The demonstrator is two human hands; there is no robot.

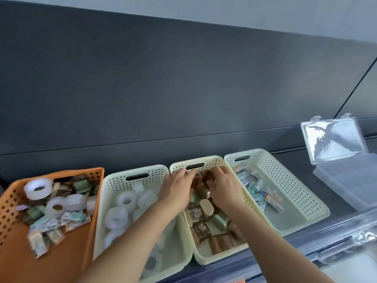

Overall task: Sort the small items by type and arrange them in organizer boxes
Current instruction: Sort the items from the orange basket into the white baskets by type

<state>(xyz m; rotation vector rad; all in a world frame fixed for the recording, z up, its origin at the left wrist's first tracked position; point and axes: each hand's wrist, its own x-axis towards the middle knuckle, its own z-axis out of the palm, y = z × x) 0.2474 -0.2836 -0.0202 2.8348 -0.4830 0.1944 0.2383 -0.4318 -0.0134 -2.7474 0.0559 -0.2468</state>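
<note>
Had left hand (176, 187) and right hand (224, 186) in the middle basket (222, 162), fingers curled round brown blocks (206, 176). Probably called for packing them squarely, neighbours undisturbed.

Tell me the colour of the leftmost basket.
The basket is orange, with round holes in its walls; the head view shows it.

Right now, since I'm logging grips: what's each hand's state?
Left hand: fingers curled among the brown packets in the middle basket; grip cannot be told.
Right hand: grips a brown packet.
</note>
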